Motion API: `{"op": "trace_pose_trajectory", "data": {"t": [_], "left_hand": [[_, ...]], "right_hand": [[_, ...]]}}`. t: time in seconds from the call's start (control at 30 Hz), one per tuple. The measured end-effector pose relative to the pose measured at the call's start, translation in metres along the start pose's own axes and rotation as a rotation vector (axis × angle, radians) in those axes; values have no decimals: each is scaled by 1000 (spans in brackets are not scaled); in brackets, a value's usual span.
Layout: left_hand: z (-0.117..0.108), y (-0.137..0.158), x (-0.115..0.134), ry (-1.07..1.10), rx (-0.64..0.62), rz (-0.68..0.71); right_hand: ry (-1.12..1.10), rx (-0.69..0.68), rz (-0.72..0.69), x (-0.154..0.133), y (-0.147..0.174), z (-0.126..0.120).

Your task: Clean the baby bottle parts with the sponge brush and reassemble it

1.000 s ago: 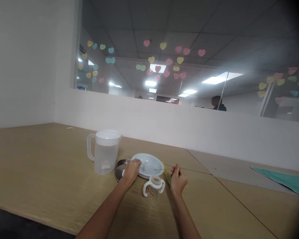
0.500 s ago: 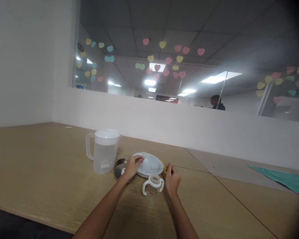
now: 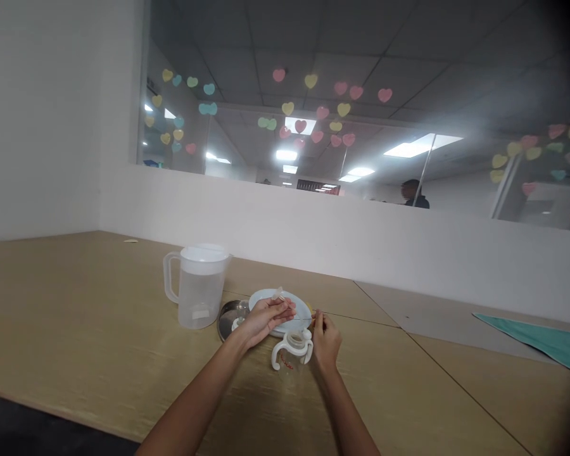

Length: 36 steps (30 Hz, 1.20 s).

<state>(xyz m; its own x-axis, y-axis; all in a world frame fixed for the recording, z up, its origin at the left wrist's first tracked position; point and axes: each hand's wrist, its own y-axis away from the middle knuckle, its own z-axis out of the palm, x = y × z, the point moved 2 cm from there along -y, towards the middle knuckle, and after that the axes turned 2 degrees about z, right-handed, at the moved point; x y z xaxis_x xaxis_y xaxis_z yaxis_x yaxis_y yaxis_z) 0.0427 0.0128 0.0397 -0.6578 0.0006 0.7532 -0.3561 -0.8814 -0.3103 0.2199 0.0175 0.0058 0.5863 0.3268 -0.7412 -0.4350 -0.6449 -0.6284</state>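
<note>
My left hand (image 3: pixel 265 321) is closed around a small translucent piece (image 3: pixel 278 293) that looks like a bottle teat, above a white bowl (image 3: pixel 261 295). Pinched in my right hand (image 3: pixel 327 339) is a thin wire-like rod (image 3: pixel 304 319), which points left towards my left fingers. Whether its tip enters the teat is too fine to tell. Between my wrists a clear baby bottle (image 3: pixel 289 362) stands upright without a lid, a white two-handled collar (image 3: pixel 278 350) around its neck. Something yellow (image 3: pixel 309 308) shows behind the bowl's right rim, partly hidden.
Left of the bowl stands a lidded plastic pitcher (image 3: pixel 199 297) of clear liquid. A round metal tray (image 3: pixel 225 322) holds a clear domed piece (image 3: pixel 242 308), partly behind my left hand. A green cloth (image 3: pixel 546 342) lies far right. Behind the table (image 3: pixel 99 342) is a windowed wall.
My left hand has turned palm-up and shifted slightly right with the translucent piece, closer to the rod. My right hand has stayed in nearly the same place.
</note>
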Motion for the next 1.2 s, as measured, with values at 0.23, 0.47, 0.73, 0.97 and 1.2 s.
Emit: {"op": "trace_pose_trajectory", "data": {"t": [0.23, 0.47, 0.73, 0.97, 1.2], "left_hand": [[0, 0, 0, -32, 27, 41], [-4, 3, -5, -642, -114, 61], [-4, 4, 4, -1081, -137, 345], [-37, 8, 15, -1598, 235, 393], [-74, 17, 17, -1900, 489, 156]], "right_hand": [[16, 11, -3, -1, 1, 0], [49, -34, -37, -4, 4, 0], [49, -72, -17, -1, 2, 1], [23, -119, -17, 1, 3, 2], [-29, -67, -41, -4, -1, -6]]}}
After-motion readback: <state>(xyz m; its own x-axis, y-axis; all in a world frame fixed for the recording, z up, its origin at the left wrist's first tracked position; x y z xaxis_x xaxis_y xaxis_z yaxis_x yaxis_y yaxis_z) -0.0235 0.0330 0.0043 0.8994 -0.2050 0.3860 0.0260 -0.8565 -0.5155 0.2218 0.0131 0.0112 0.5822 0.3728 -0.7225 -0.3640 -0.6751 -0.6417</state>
